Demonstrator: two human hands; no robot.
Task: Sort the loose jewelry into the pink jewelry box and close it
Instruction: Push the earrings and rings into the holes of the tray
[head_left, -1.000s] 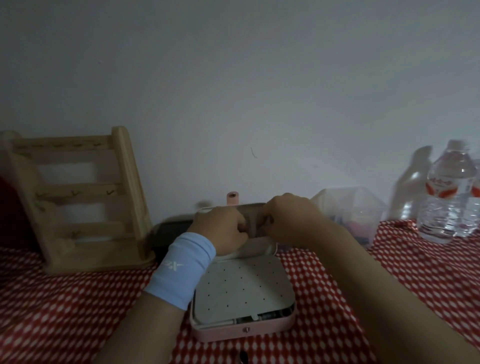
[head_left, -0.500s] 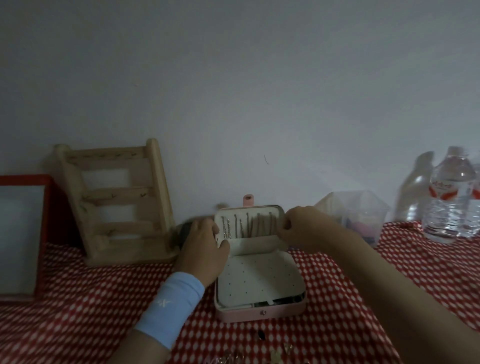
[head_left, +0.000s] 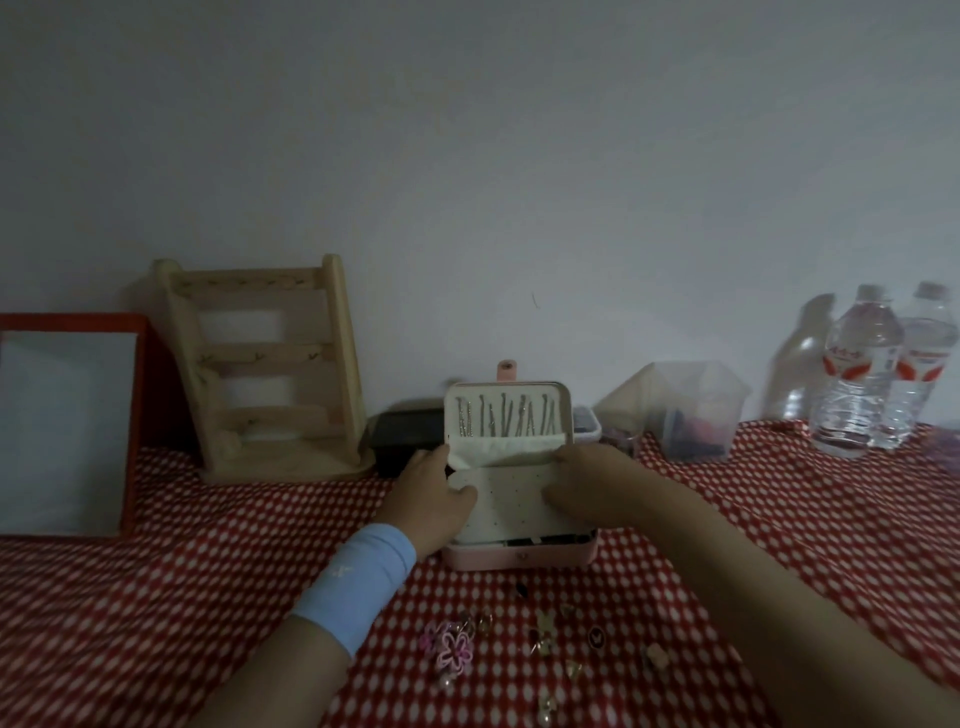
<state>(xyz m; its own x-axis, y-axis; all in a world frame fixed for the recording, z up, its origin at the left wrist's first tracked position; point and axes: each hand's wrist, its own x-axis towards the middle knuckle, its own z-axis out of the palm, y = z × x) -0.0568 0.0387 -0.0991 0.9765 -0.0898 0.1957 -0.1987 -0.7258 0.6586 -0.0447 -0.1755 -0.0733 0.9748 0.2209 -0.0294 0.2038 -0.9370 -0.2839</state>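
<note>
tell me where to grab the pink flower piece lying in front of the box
Probably pinch the pink flower piece across opposite petal edges, coming straight down from above. It lies flat on the checked cloth, and other small jewelry crowds its left and far sides.

Left hand (head_left: 431, 491), right hand (head_left: 584, 483) forward, near each other, palms down.

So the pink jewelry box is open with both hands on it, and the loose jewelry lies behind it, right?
Not quite: the head view shows the loose jewelry in front of the pink jewelry box, nearer the person. The box is open, with left hand and right hand on it.
</note>
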